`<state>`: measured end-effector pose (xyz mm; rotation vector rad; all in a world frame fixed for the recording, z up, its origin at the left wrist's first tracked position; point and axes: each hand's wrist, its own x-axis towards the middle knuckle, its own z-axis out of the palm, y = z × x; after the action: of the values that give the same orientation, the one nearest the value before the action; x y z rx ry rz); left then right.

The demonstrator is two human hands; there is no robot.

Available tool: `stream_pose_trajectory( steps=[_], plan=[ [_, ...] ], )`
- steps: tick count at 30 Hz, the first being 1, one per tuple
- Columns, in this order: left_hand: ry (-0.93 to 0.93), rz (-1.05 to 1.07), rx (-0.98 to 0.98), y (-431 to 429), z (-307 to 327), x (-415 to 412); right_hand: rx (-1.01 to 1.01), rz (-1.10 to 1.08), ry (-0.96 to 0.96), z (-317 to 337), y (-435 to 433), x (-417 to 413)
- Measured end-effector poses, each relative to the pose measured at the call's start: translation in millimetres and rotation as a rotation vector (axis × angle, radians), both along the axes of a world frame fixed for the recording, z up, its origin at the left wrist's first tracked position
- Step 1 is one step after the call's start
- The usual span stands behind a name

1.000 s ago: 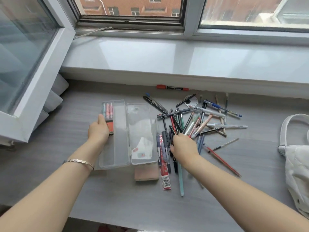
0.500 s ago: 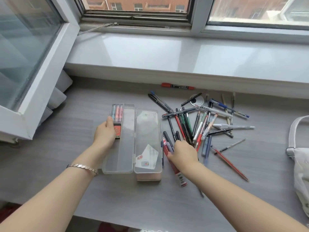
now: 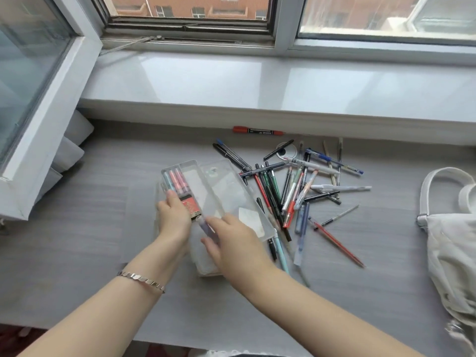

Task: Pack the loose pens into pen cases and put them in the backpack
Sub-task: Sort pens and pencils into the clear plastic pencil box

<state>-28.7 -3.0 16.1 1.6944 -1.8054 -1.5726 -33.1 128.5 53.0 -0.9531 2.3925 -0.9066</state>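
Since half a second ago the right hand (image 3: 231, 240) has left the pile (image 3: 291, 191) and crossed to the open case (image 3: 221, 199), carrying a pen (image 3: 206, 228); the case itself has skewed, its far end now pointing away to the left.

Left hand (image 3: 173, 215) rests on the case's near left edge, thumb over a red "2B" box (image 3: 192, 208) inside. It appears placed to steady the case against the incoming push. Whether its fingers are clamped on the rim cannot be told; they lie close together.

Right fingers are closed on the bluish pen, tip aimed into the left tray. The image is blurred here, so the exact grip is unclear.

Case: clear plastic, hinged, both halves flat on the surface (image 3: 103, 240). Left half holds three pastel pens (image 3: 175, 180) at its far end and the box; right half shows only a sticker and a pale paper slip.

Pile lies just right of the case, crossed and tangled, one or two touching its right edge. A red marker (image 3: 257, 130) sits apart by the sill.

Backpack (image 3: 453, 240), white, sits at the far right, well apart.

Judgement: packing barely begun.
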Motion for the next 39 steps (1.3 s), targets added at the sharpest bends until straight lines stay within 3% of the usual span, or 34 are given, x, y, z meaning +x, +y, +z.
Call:
stream_pose_trajectory(
  steps=[3, 7, 11, 16, 18, 21, 24, 30, 39],
  plan=[
    [0.003, 0.053, -0.068, 7.6, 2.0, 1.0, 0.086, -0.003, 0.048, -8.5, 0.4, 2.4],
    [0.014, 0.088, -0.087, 12.6, 2.0, 5.3, 0.063, -0.037, 0.375, -17.2, 2.5, 8.9],
    [0.042, 0.119, -0.085, 16.5, 4.1, 5.2, 0.001, -0.073, 0.449, -26.1, 9.1, 13.5],
    [0.034, 0.098, -0.155, 19.0, 13.0, 5.3, -0.188, 0.0, 0.353, -31.4, 31.3, 8.1],
    [0.028, 0.051, -0.169, 16.8, 15.3, 5.5, -0.202, -0.095, 0.26, -33.5, 50.5, -2.5],
    [-0.006, -0.081, -0.203, 12.6, 15.2, 6.3, 0.109, -0.288, 0.11, -48.5, 85.7, -27.6],
    [-0.034, -0.186, -0.258, 12.3, 15.5, 7.8, 0.373, -0.249, -0.03, -60.9, 99.0, -37.6],
    [-0.086, -0.275, -0.295, 0.8, 17.4, 11.2, 0.455, -0.115, 0.109, -72.9, 68.9, -27.2],
    [-0.096, -0.306, -0.266, -22.7, 19.6, 14.5, 0.4, -0.322, 0.05, -80.1, 34.3, -44.2]
  ],
)
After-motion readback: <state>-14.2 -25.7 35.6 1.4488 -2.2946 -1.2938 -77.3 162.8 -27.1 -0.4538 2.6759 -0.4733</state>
